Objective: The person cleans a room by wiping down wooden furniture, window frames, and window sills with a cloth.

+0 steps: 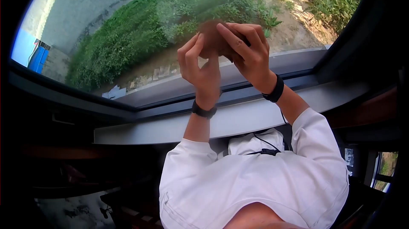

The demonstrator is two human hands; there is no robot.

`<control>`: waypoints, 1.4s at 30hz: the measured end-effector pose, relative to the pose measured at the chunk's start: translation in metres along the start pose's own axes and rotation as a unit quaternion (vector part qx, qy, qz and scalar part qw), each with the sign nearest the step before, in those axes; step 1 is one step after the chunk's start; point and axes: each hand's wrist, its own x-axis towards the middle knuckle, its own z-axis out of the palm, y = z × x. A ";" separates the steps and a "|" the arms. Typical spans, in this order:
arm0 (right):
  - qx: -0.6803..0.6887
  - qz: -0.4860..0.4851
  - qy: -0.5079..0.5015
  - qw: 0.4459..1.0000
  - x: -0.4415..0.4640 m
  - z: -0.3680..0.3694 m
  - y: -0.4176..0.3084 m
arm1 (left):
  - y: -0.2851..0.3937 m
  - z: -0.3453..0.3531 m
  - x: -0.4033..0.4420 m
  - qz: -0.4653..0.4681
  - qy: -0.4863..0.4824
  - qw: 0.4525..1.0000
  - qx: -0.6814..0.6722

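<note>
In front of the window, both my hands are raised with a soft-looking brown thing [211, 37] between them. It is rounded and slightly blurred, and I cannot tell its exact kind. My left hand [198, 65] has its fingers curled at the thing's left and lower side. From the right, my right hand [251, 50] grips it, with fingers bent over its edge. Part of the brown thing is hidden by the fingers. Each wrist wears a black band.
Close ahead stands a large window pane [128, 29], with a hazy patch on the glass. Below it runs a pale metal sill [170, 127] and a dark frame. Green plants and bare soil lie outside. Dark furniture shapes flank me. A black cord hangs near my waist.
</note>
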 end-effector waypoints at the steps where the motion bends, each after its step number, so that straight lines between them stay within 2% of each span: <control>1: 0.001 0.007 0.007 1.000 -0.002 -0.008 0.006 | 0.007 0.006 -0.001 0.009 -0.015 1.000 0.007; 5: -0.015 0.038 -0.022 0.999 -0.038 -0.037 0.028 | 0.023 0.024 -0.036 -0.019 -0.075 0.996 -0.039; 8: 0.008 0.062 -0.061 0.996 -0.079 -0.043 0.033 | 0.013 0.017 -0.078 -0.023 -0.124 0.992 -0.019; 13: 0.036 0.049 -0.121 0.991 -0.121 -0.029 0.033 | -0.001 -0.007 -0.125 -0.092 -0.139 0.985 0.035; 17: 0.076 0.036 -0.125 0.989 -0.099 -0.008 0.015 | -0.008 -0.028 -0.107 -0.117 -0.118 0.982 0.092; 20: 0.100 0.023 -0.092 0.990 -0.057 -0.004 0.007 | 0.001 -0.022 -0.066 -0.091 -0.061 0.988 0.107; 25: 0.080 0.021 -0.008 0.997 -0.001 -0.012 0.011 | 0.024 0.005 -0.001 -0.033 -0.022 0.995 0.088; 29: 0.065 0.038 0.006 0.997 0.006 -0.027 0.023 | 0.033 0.026 0.004 0.001 -0.009 0.998 0.064; 32: 0.048 0.053 0.013 0.997 -0.006 -0.036 0.031 | 0.040 0.034 -0.008 -0.019 -0.039 0.998 0.049; 39: 0.034 0.091 -0.029 0.995 -0.069 -0.042 0.041 | 0.020 0.030 -0.054 0.015 -0.124 0.992 0.020; 42: 0.036 0.103 -0.066 0.992 -0.096 -0.034 0.034 | 0.003 0.013 -0.081 -0.020 -0.154 0.988 -0.005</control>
